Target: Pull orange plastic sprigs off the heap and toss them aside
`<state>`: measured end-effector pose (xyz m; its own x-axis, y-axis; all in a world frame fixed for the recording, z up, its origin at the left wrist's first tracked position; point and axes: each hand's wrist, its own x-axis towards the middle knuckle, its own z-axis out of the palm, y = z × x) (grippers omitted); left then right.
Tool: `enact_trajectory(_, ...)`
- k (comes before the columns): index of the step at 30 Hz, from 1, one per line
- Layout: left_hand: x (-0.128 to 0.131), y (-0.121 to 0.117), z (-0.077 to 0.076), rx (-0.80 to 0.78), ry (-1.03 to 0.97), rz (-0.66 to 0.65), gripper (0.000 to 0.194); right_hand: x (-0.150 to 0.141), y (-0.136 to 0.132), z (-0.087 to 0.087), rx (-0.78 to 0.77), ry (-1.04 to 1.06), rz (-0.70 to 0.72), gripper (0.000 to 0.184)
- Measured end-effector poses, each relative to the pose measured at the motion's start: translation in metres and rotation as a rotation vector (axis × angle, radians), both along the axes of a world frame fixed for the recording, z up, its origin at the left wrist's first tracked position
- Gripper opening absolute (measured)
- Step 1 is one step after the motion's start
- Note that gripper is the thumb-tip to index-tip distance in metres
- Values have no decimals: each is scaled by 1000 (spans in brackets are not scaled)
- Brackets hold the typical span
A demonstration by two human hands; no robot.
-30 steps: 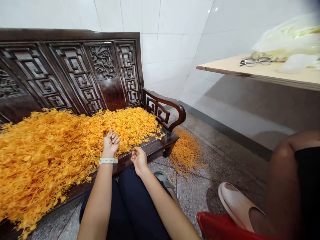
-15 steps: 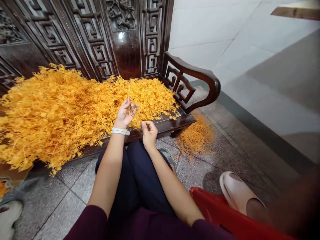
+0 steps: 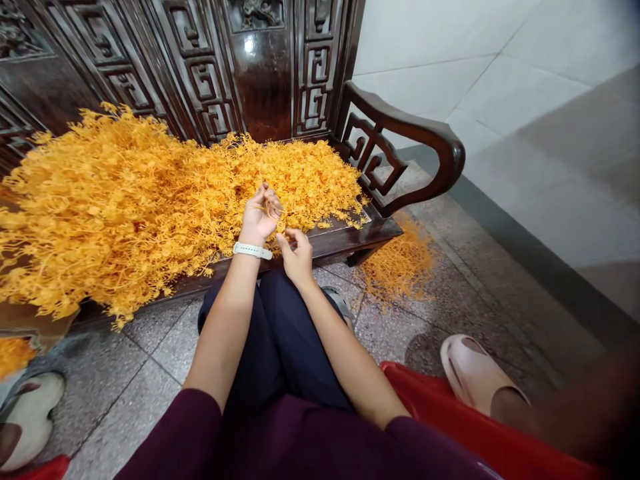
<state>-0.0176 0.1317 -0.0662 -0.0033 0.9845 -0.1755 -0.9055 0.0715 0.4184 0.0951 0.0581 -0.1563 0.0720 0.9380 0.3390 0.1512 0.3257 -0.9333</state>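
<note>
I am pinching a slender, branching yellow-orange sprig (image 3: 258,207) in my left hand (image 3: 254,223), apparently steadying it, my right hand (image 3: 299,259) curling narrowly nearby, its grip unclear.

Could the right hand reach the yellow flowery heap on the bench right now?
Likely yes. The right hand is near the front edge of the carved bench, the yellow heap lies just beyond, and only the left hand is close, to one side.

A carved dark wooden bench (image 3: 265,87) stands on speckled floor tiles (image 3: 125,400) near pale walls (image 3: 425,40).
</note>
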Motion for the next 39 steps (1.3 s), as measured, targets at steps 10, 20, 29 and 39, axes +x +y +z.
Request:
enact_trajectory(10,-6,-6,8,113,19,-13,37,1,-2,4,-35,122,-37,40)
enact_trajectory(20,6,-2,5,46,134,-91,28,1,-2,5,88,-49,-148,24)
enact_trajectory(29,-15,7,-3,48,51,123,30,12,-36,44,313,-146,-128,22)
enact_trajectory(39,-43,18,-10,-23,90,225,21,27,-120,112,609,-373,765,20)
